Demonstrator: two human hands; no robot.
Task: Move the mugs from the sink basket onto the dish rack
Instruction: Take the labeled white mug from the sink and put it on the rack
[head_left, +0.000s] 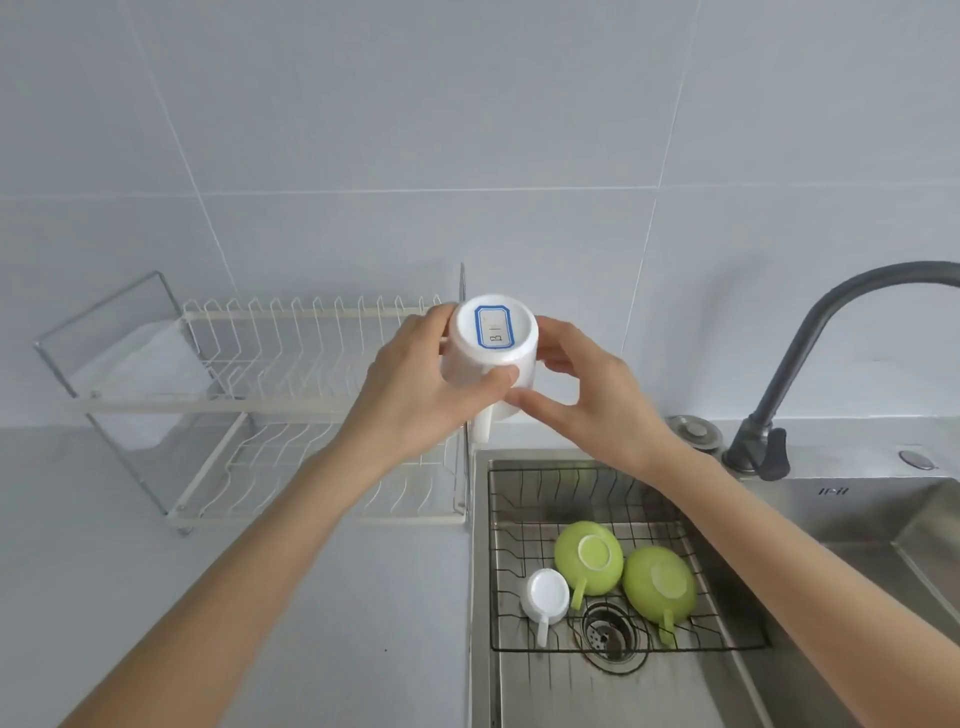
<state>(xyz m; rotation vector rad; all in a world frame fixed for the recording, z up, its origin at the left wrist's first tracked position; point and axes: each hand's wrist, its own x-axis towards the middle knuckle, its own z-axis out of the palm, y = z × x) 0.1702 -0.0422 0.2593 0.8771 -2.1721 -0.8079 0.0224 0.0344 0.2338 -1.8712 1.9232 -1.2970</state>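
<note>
I hold a white mug upside down in mid-air, its base with a blue-edged label facing me and its handle pointing down. My left hand wraps its left side, thumb across the front. My right hand touches its right side with the fingertips. The mug hangs at the right end of the white two-tier dish rack, level with its upper tier. Below, the black wire sink basket holds a small white mug and two green mugs, all upside down.
The steel sink fills the lower right, its drain under the basket. A grey curved faucet rises at the right. The rack's tiers hold no dishes; a clear panel closes its left end. Grey countertop lies before the rack.
</note>
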